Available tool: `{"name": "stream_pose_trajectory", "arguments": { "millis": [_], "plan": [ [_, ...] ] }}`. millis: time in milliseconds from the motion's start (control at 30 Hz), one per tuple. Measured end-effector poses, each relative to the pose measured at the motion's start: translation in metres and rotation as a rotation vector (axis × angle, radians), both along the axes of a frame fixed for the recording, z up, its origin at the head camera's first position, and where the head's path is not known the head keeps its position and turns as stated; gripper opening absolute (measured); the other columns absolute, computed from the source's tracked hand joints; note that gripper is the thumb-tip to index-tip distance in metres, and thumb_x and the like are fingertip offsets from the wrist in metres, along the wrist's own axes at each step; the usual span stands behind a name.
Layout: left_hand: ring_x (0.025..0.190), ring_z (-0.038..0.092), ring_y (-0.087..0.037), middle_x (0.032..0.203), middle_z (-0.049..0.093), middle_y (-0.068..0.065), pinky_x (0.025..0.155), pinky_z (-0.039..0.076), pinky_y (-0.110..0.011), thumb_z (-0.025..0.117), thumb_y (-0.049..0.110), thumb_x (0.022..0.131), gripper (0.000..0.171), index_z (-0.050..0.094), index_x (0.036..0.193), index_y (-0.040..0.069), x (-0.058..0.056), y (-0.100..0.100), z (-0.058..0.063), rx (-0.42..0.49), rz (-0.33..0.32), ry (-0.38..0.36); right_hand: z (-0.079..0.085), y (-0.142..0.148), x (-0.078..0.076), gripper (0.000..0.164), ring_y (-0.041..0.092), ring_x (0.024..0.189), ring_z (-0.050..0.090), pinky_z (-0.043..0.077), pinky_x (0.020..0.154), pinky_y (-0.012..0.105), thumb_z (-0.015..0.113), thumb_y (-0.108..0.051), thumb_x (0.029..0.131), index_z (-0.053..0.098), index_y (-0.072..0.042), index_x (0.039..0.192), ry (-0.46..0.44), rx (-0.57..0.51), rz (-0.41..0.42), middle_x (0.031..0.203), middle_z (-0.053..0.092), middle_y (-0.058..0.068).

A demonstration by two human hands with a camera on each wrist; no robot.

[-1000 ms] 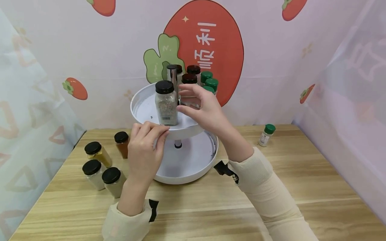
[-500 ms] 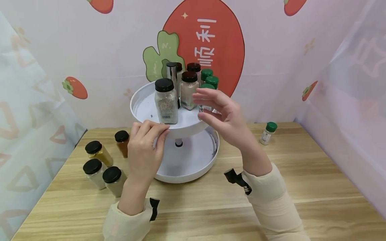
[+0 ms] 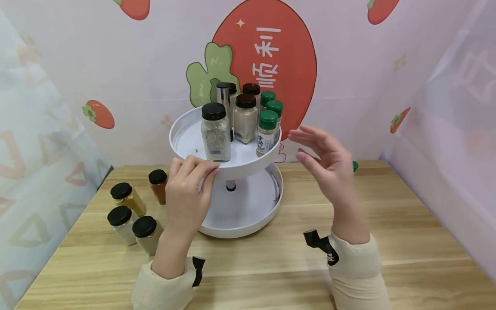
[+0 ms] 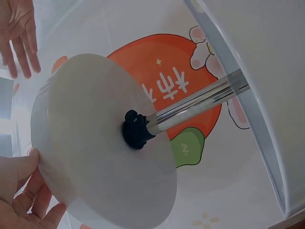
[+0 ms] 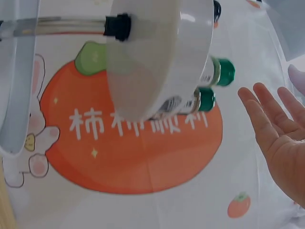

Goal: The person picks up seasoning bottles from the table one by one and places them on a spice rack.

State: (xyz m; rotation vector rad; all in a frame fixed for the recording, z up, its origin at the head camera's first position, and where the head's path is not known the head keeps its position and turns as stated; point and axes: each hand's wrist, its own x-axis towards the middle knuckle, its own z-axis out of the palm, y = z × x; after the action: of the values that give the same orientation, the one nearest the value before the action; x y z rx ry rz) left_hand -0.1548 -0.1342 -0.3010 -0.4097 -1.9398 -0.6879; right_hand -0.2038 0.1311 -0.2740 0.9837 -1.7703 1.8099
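Note:
My left hand pinches the front rim of the upper tray of a white two-tier turntable rack. From below, in the left wrist view, its thumb and fingertips show at that tray's edge. My right hand is in the air to the right of the rack, fingers apart and holding nothing. On the upper tray, a glass jar with a black lid stands near the left hand. Behind it are more dark-lidded jars, and to the right several green-capped shakers. A chrome post rises through the middle.
The lower tray rests on the wooden table. Left of the rack stand several black-lidded spice jars. Behind the right hand, a bit of another green cap shows. A patterned cloth hangs at the back.
My right hand has drawn away from the upper tray's jars toward the right, uncovering the green-capped shakers and now hiding most of the one on the table. The left hand stays on the rim.

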Motion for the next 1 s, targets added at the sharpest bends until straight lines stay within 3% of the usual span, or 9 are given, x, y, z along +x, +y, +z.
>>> {"name": "stream_pose_trajectory", "arguments": {
  "millis": [233, 600, 733, 867, 1000],
  "plan": [
    [0.08, 0.046, -0.03, 0.084, 0.065, -0.01, 0.071, 0.04, -0.035, 0.074, 0.007, 0.087, 0.007, 0.076, 0.093, 0.004, 0.001, 0.0, 0.0, -0.018, 0.0, -0.005, -0.012, 0.023, -0.007, 0.044, 0.019, 0.117, 0.066, 0.059, 0.092, 0.023, 0.061, 0.012, 0.09, 0.055, 0.006, 0.133, -0.024, -0.064, -0.11, 0.122, 0.07, 0.007],
    [0.081, 0.046, -0.03, 0.085, 0.065, -0.01, 0.071, 0.039, -0.033, 0.074, 0.007, 0.087, 0.008, 0.076, 0.094, 0.004, 0.001, 0.0, 0.0, -0.011, -0.001, -0.008, -0.021, 0.053, -0.024, 0.043, 0.018, 0.114, 0.066, 0.058, 0.09, 0.017, 0.062, 0.013, 0.089, 0.058, 0.007, 0.131, -0.024, -0.138, -0.159, 0.121, 0.07, 0.006],
    [0.08, 0.046, -0.03, 0.085, 0.065, -0.01, 0.071, 0.039, -0.035, 0.074, 0.006, 0.086, 0.008, 0.076, 0.093, 0.004, 0.0, 0.0, 0.0, 0.006, -0.006, -0.001, -0.025, 0.065, -0.03, 0.041, 0.016, 0.114, 0.066, 0.057, 0.09, 0.015, 0.064, 0.01, 0.089, 0.06, 0.004, 0.13, -0.049, -0.156, -0.24, 0.12, 0.07, 0.005],
    [0.08, 0.046, -0.03, 0.085, 0.065, -0.01, 0.071, 0.039, -0.035, 0.074, 0.006, 0.086, 0.007, 0.076, 0.093, 0.004, 0.0, 0.0, 0.0, 0.006, -0.005, 0.001, -0.033, 0.078, -0.039, 0.04, 0.015, 0.116, 0.064, 0.055, 0.09, 0.012, 0.066, 0.005, 0.09, 0.061, 0.0, 0.129, -0.124, -0.165, -0.363, 0.122, 0.069, 0.004],
    [0.081, 0.047, -0.03, 0.085, 0.065, -0.01, 0.071, 0.039, -0.035, 0.074, 0.008, 0.087, 0.008, 0.076, 0.094, 0.004, 0.0, -0.001, 0.0, -0.015, 0.001, -0.005, -0.041, 0.093, -0.046, 0.041, 0.015, 0.118, 0.059, 0.053, 0.092, 0.01, 0.069, -0.002, 0.09, 0.062, -0.007, 0.13, -0.289, -0.195, -0.488, 0.123, 0.066, 0.001]
  ]
}}
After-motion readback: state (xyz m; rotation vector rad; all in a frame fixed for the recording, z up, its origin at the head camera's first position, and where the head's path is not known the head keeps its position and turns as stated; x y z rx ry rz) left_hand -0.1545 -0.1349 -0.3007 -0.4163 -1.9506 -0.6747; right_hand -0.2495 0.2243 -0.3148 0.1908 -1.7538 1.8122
